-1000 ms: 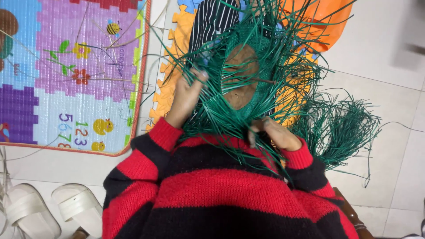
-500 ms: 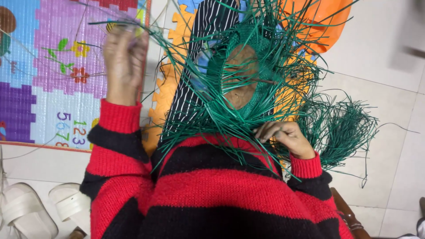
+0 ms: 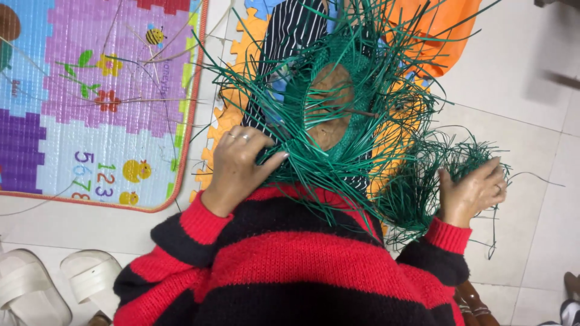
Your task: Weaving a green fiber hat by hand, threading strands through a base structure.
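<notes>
Down in the head view, a half-woven piece of green strips (image 3: 344, 127) sits on the person's lap, above a red-and-black striped sweater (image 3: 290, 259). Loose strip ends fan out from it in every direction, and a brown rounded form (image 3: 329, 105) shows through the open middle of the weave.

The left hand (image 3: 241, 160) lies on the left side of the weave with its fingers (image 3: 272, 160) curled over a few green strips; rings show on two of them. The right hand (image 3: 471, 190) is out to the right, well apart from the weave's centre, closed around a loose bundle of green strips (image 3: 441, 175) that hangs over the floor tiles (image 3: 531, 121). A ring shows on this hand too.

Under the weave lie a black-and-white striped cloth (image 3: 290, 30) and an orange cloth (image 3: 447, 30), on top of an orange foam puzzle mat (image 3: 226, 118). To the left is a colourful play mat (image 3: 90, 108) with flowers, ducks and a bee, with a few pale thin strips lying across it. Two white sandals (image 3: 54, 287) sit at the lower left on the floor.
</notes>
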